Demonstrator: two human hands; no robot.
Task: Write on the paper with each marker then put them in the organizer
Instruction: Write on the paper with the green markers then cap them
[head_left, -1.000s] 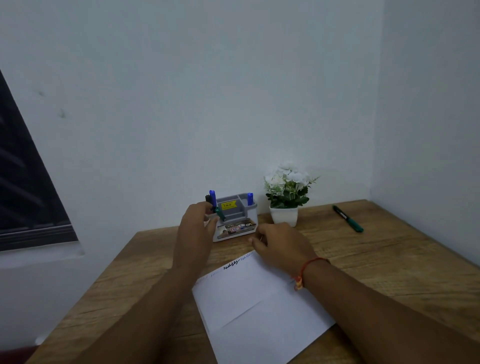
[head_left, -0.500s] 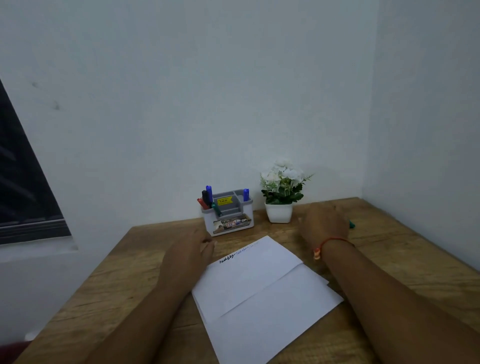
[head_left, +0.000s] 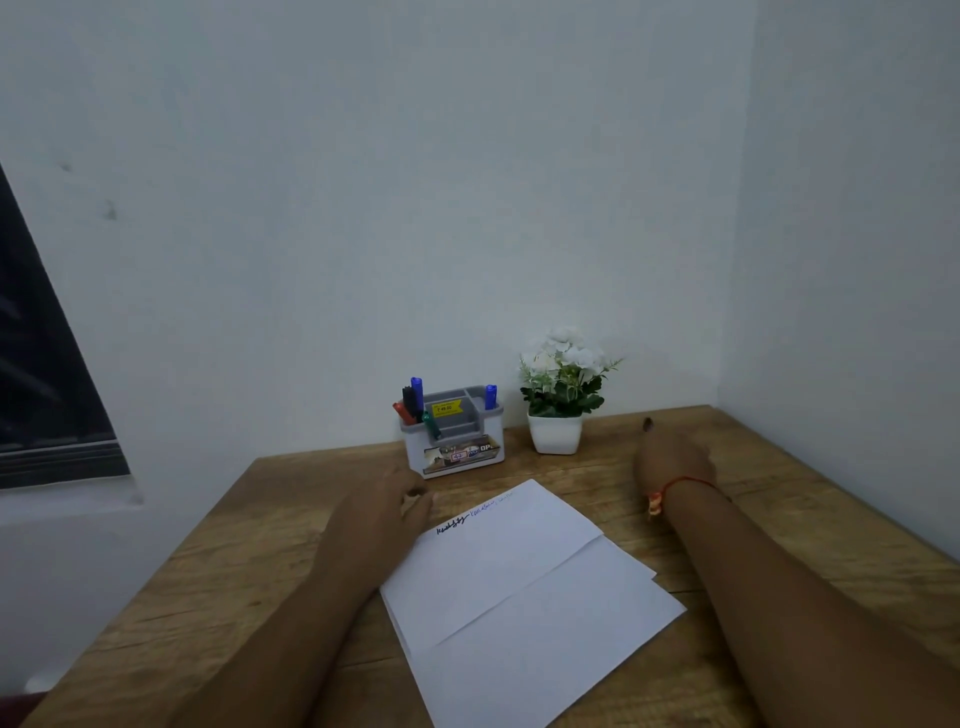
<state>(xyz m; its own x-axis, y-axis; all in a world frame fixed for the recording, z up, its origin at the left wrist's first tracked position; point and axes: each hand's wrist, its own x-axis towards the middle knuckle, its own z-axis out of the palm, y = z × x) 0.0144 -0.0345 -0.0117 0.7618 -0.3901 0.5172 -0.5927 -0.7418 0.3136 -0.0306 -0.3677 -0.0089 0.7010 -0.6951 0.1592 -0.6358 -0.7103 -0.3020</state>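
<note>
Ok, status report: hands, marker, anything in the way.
Left hand resting at paper corner, holding nothing. Right hand gripping marker, only its dark end showing. Flower pot stands between right hand and organizer.

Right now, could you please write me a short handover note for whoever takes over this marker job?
Left hand: open, resting at the paper's far left edge.
Right hand: grips a marker, dark end poking up.
Organizer: five markers stand in it.
Done: black and blue scribbles atop the paper.
Left: write with the held marker, then stow it.
</note>
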